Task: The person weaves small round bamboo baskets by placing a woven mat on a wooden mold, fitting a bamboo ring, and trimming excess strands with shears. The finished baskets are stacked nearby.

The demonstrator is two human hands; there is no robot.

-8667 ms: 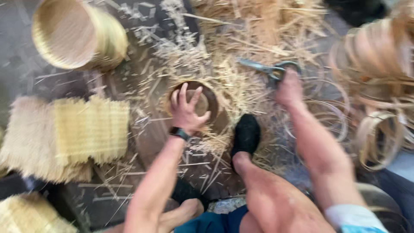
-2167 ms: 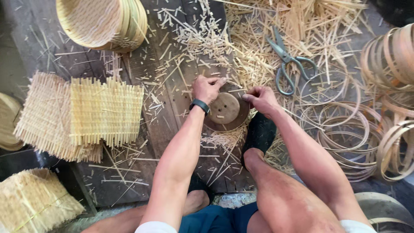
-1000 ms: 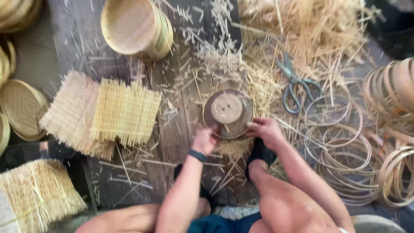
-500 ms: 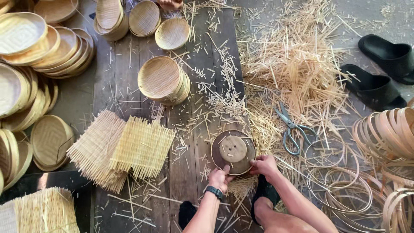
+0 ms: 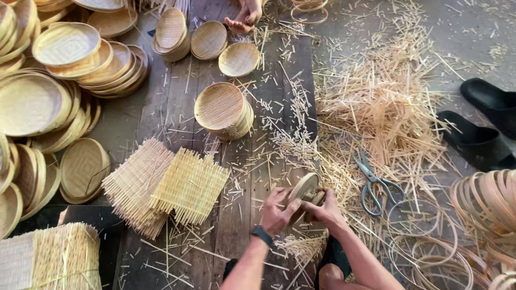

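Head view: both hands clamp the round disc (image 5: 304,189), tilted on edge over the plank floor (image 5: 177,115) beside the scissors (image 5: 374,182). Left hand (image 5: 277,211) wraps its near rim, fingers closed; right hand (image 5: 323,208) pinches the far side. Probably safest: keep thumbs off the rim and both grips tight.

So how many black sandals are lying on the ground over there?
2, both at the right edge: one black sandal nearer the top, the other sandal just below and left of it. Both are partly cut off by the frame.
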